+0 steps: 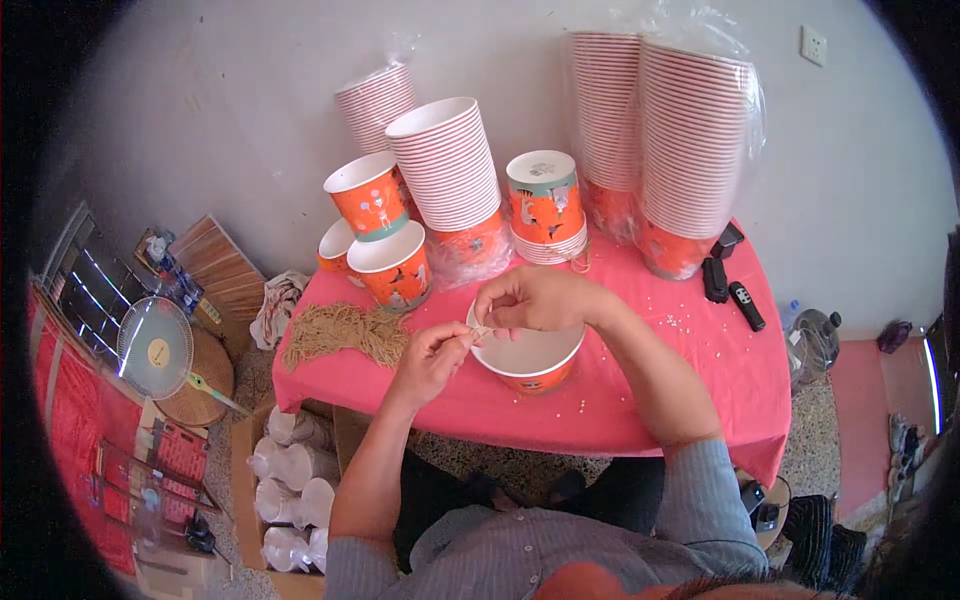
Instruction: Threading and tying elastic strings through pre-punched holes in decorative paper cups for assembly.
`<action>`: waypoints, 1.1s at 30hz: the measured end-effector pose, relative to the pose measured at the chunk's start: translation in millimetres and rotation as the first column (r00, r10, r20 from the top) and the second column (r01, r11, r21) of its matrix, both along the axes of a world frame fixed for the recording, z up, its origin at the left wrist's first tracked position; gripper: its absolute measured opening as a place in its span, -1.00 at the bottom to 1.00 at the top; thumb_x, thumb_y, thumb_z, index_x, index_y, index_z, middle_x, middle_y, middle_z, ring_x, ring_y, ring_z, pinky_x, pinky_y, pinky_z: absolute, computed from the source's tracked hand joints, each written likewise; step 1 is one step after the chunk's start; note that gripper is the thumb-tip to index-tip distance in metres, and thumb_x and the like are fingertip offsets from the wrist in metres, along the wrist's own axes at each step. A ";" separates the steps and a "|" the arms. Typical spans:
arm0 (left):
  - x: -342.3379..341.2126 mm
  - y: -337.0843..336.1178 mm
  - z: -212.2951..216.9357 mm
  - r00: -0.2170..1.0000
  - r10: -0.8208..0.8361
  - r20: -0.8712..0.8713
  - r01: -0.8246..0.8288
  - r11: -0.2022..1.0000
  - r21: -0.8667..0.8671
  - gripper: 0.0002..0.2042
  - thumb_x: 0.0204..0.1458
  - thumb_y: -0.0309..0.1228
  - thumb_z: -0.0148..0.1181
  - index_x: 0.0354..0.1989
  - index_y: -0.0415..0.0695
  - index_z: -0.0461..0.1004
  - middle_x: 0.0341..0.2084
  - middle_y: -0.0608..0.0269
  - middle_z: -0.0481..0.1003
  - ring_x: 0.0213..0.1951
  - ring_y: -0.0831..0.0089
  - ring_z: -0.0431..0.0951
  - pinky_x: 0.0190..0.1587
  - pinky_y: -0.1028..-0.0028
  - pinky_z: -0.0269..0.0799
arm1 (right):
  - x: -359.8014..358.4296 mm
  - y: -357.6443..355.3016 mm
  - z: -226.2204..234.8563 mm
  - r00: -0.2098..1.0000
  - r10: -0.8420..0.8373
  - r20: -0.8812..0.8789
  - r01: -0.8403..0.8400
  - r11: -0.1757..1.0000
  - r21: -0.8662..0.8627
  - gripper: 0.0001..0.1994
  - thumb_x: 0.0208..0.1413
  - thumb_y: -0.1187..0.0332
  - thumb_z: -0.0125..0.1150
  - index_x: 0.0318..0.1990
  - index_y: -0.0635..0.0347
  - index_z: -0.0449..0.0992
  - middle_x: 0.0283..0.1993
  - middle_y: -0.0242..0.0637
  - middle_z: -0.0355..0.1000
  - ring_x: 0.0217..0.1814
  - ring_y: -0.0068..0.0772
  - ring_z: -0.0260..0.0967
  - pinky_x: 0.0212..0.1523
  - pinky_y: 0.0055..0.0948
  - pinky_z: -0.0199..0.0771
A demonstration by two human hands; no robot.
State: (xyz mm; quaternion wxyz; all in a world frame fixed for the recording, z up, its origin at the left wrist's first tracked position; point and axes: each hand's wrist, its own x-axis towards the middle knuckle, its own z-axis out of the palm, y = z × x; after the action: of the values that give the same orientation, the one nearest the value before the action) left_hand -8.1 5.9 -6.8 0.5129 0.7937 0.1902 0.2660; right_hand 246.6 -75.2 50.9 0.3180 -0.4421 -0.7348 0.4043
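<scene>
An orange paper bucket (530, 365) with a white inside stands on the pink tablecloth (640, 390) in front of me. My right hand (535, 298) rests over its rim, fingers pinched at the left edge. My left hand (430, 358) pinches a thin tan string (480, 331) at the same spot on the rim. A heap of tan strings (345, 332) lies to the left of my left hand.
Tall stacks of orange and white paper buckets (690, 150) stand along the wall, some in plastic wrap. Loose buckets (395, 262) sit at back left. Black remotes (745, 305) lie at right. A small fan (155, 348) and a box of white cups (290, 490) are on the floor at left.
</scene>
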 end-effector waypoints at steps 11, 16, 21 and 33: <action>9.3 -6.7 2.9 0.942 0.223 0.251 -0.184 0.968 -0.169 -0.81 0.39 -0.38 0.17 -0.12 -0.24 0.65 -0.60 0.47 0.40 -0.58 0.72 0.32 -0.52 0.59 0.20 | -2.4 -2.5 2.9 0.996 -0.057 0.062 0.058 0.998 -0.003 -0.88 0.33 0.44 0.19 -0.07 0.23 0.60 -0.30 -0.37 0.57 -0.30 -0.55 0.53 -0.24 -0.44 0.57; 15.0 -8.7 1.6 0.904 0.265 0.337 -0.167 0.942 -0.292 -0.80 0.39 -0.38 0.16 -0.17 -0.26 0.63 -0.62 0.43 0.40 -0.60 0.69 0.32 -0.54 0.57 0.20 | -3.1 -2.5 4.3 0.993 -0.086 0.083 0.088 0.996 -0.016 -0.88 0.32 0.44 0.19 -0.09 0.23 0.60 -0.31 -0.36 0.57 -0.32 -0.53 0.53 -0.27 -0.42 0.58; 13.2 -8.2 2.5 0.926 0.234 0.295 -0.164 0.956 -0.242 -0.79 0.39 -0.38 0.13 -0.23 -0.23 0.63 -0.62 0.44 0.40 -0.61 0.66 0.32 -0.53 0.54 0.21 | 0.0 0.3 -2.7 0.982 -0.150 0.116 0.147 0.989 0.033 -0.88 0.29 0.44 0.22 -0.09 0.23 0.61 -0.31 -0.35 0.57 -0.33 -0.51 0.53 -0.27 -0.42 0.58; 12.9 4.4 -10.6 0.965 0.257 0.053 -0.259 0.965 0.031 -0.89 0.38 -0.45 0.25 -0.15 -0.23 0.64 -0.41 0.55 0.54 -0.37 0.81 0.44 -0.33 0.63 0.32 | -3.1 -3.9 -1.0 0.975 -0.185 0.118 0.156 0.962 0.224 -0.85 0.19 0.38 0.33 -0.13 0.20 0.68 -0.35 -0.20 0.64 -0.32 -0.35 0.62 -0.21 -0.24 0.59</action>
State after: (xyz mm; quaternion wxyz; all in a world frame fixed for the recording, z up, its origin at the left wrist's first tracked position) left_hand 4.8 10.3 -17.3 0.4635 0.7649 0.2745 0.3532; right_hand 243.5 -79.1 49.9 0.3456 -0.4941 -0.7534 0.2624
